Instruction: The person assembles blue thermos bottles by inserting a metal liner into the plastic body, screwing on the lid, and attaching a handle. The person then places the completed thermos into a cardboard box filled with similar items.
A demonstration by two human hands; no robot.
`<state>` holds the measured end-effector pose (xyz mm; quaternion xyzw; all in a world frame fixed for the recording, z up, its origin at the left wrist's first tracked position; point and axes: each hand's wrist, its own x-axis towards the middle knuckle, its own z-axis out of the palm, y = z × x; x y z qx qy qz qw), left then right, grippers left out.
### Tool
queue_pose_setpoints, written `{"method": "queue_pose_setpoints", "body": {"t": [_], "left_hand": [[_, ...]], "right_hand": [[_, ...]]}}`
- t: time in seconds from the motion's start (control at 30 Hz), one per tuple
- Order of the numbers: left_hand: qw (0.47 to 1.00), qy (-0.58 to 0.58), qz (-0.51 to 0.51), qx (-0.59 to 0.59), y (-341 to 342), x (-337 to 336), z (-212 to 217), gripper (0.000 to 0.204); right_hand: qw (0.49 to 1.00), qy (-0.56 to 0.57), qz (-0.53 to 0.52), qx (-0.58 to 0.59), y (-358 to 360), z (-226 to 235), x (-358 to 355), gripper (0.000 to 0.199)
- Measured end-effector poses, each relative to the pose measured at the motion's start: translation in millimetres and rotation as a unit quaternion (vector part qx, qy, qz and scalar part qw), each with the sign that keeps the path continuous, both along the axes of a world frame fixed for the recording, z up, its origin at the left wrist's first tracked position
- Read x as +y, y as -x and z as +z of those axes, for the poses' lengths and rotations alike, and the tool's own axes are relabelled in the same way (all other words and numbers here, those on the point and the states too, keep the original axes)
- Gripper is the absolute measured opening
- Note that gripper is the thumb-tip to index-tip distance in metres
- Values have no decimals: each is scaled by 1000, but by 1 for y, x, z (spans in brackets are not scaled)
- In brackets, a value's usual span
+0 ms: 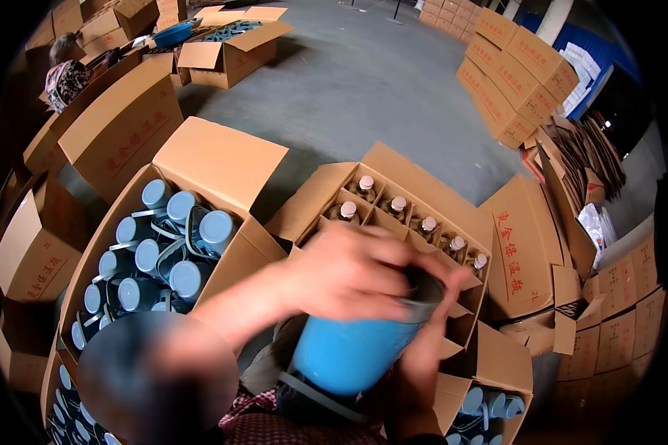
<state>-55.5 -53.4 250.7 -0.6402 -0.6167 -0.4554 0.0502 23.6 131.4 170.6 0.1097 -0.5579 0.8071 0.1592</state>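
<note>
Tilted in front of my body is a bright blue thermos flask casing (352, 354) with a dark grey collar round its mouth. My left hand (352, 271), slightly blurred, reaches across from the left with fingers curled over the collar. On the casing's right side, my right hand (434, 311) closes round the rim from behind, thumb and fingers near the mouth. The inside of the casing looks dark, and its base has a grey band. Just beyond my hands, a divided carton (423, 178) holds several glass liners (398, 208) with pale caps.
At my left a carton (230, 159) holds several blue-lidded flasks (188, 278); a smaller carton (505, 367) with similar flasks sits lower right. Stacked sealed cartons (516, 70) and flattened cardboard (583, 159) lie at right. Another person (67, 78) is at far left.
</note>
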Motion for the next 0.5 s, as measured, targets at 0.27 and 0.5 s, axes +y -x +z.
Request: {"method": "queue_pose_setpoints", "body": {"t": [0.27,0.5], "left_hand": [[991,37,121,46,-19,13,18,26],[994,-93,-52,-32,0,-20,-1,19]], "right_hand": [[954,259,148,-9,24,-4,-24,84],[991,23,82,106,17,-10,-13,70]]}}
